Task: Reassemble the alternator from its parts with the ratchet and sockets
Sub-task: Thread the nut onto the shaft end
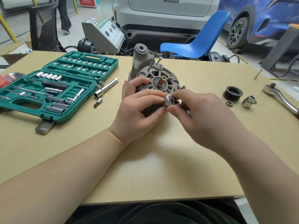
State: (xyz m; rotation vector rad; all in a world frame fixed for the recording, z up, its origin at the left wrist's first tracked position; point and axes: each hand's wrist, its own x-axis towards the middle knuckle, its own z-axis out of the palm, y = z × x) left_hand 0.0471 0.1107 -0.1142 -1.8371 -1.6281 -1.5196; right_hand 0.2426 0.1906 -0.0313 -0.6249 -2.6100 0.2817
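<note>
Both hands pinch the socket mid-frame — left hand, right hand — it could slip, and the unsteadied alternator might tip.

Bare forearms, unsleeved hands, dark, possibly black, garment below

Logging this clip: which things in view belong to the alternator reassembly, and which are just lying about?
Belongs to the job:
alternator, steadied by left hand
socket, pinched by right hand
ratchet
pulley
nut
socket set case

Lying about:
blue chair
mesh bin
cardboard box
</note>
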